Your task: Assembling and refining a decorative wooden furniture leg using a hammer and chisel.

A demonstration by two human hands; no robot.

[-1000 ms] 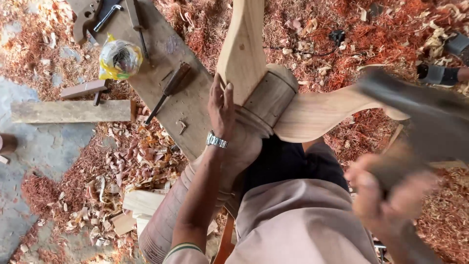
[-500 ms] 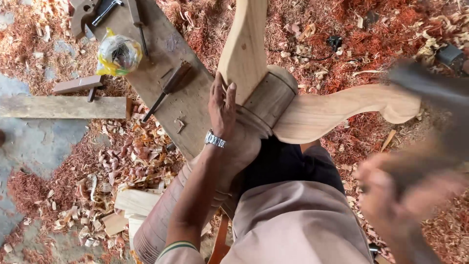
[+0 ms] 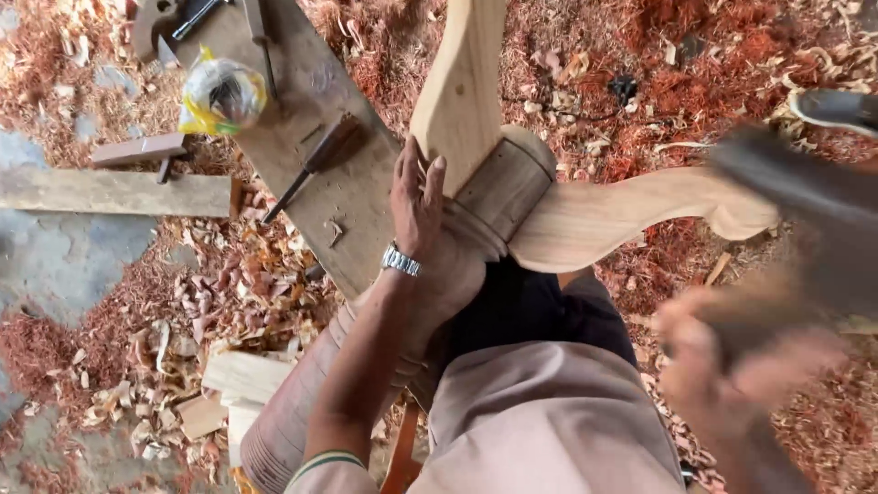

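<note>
Steadying the turned column over the lap, mid-picture, left hand flat on it, fingers spread and loose. Two curved legs already shaped and fitted; smoothing apparently unfinished. Right hand blurred, wrapped round a dark tool, kind unclear. Beyond: plank with chisel, shavings. Column's lower end hidden.

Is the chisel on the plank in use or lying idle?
Lying idle. The chisel lies flat on the plank, apart from the left hand, which rests on the carved leg.
</note>
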